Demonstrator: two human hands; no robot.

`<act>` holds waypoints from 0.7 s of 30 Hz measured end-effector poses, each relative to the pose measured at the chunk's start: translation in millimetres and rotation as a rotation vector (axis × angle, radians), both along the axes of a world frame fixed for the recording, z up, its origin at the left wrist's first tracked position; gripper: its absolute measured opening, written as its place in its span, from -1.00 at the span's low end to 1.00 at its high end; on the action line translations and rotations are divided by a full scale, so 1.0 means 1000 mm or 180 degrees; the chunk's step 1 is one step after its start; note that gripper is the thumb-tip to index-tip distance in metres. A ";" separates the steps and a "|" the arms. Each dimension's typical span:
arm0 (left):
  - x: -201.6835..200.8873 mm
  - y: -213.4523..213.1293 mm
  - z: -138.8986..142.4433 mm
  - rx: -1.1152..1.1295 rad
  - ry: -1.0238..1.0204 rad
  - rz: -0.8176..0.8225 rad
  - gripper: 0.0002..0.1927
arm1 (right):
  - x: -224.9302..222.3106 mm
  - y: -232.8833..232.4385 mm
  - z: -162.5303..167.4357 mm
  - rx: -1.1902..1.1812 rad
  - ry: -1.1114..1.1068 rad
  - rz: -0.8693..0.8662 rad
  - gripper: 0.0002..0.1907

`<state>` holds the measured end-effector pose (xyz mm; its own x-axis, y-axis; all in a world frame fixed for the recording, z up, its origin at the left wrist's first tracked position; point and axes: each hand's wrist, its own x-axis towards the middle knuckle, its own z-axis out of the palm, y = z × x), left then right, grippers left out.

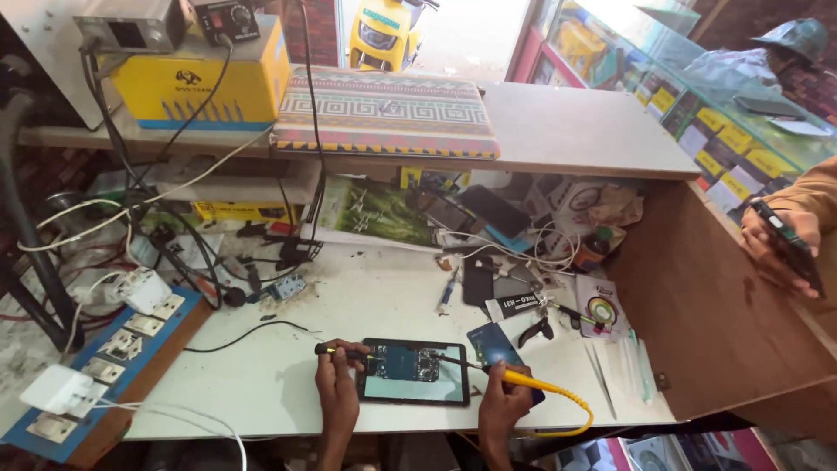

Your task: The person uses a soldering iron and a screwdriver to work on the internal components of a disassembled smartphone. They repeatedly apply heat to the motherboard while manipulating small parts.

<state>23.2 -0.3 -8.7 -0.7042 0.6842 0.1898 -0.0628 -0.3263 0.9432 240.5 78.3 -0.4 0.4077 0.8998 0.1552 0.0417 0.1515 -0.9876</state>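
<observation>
An opened phone (415, 384) lies face down on the white bench near the front edge, its blue circuit board (408, 363) exposed. My left hand (336, 381) rests at the phone's left side and holds a thin black-handled tool (342, 351) pointing right over the board. My right hand (501, 404) is at the phone's right side, gripping a yellow-handled soldering iron (523, 379) whose dark tip reaches left toward the board. A yellow cord (571, 414) curls from the iron off the bench edge.
A blue phone cover (493, 343) lies just right of the phone. Tweezers, small parts and cables litter the back of the bench. A blue power strip (113, 358) with plugs runs along the left. At the right, another person's hands hold a phone (789, 244).
</observation>
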 end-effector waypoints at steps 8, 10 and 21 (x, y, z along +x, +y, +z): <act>0.000 0.000 -0.002 0.0240 0.0094 -0.0032 -0.67 | 0.006 0.003 -0.013 0.0570 -0.0258 0.0065 -0.86; 0.000 0.000 0.000 0.0151 0.0124 -0.0022 -0.69 | 0.007 0.004 -0.015 0.0493 -0.0165 0.0090 -0.83; 0.001 0.000 0.007 0.0153 0.0182 -0.0017 -0.72 | 0.008 0.007 -0.018 0.0669 -0.0090 0.0191 -0.83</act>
<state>24.6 -0.1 -1.4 -0.6876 0.6770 0.2624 -0.0111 -0.3711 0.9285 248.9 85.1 -18.2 0.3472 0.8690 0.3526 0.0536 0.3570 -0.9326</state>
